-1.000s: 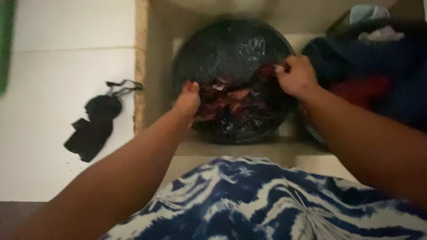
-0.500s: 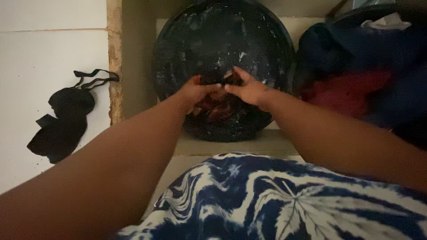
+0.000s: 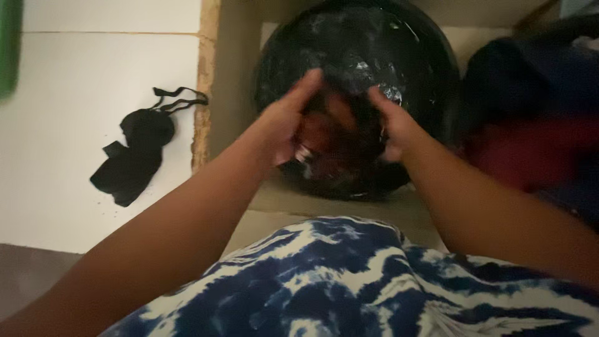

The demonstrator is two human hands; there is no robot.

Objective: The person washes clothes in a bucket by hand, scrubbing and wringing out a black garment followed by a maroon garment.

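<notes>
Pressing in from both sides, the fingers [image 3: 309, 84] clasp a reddish wet cloth [image 3: 331, 134] between them: the left hand [image 3: 287, 122] cups its left flank, the right hand [image 3: 390, 125] its right, both curled around it, equally near. The cloth sits bunched in the near half of a dark round basin [image 3: 362, 50]. Just right of the basin lies a heap of dark and red clothes [image 3: 530, 137]. Well left, on the white tiled floor [image 3: 75, 93], lies a black garment [image 3: 134, 156].
</notes>
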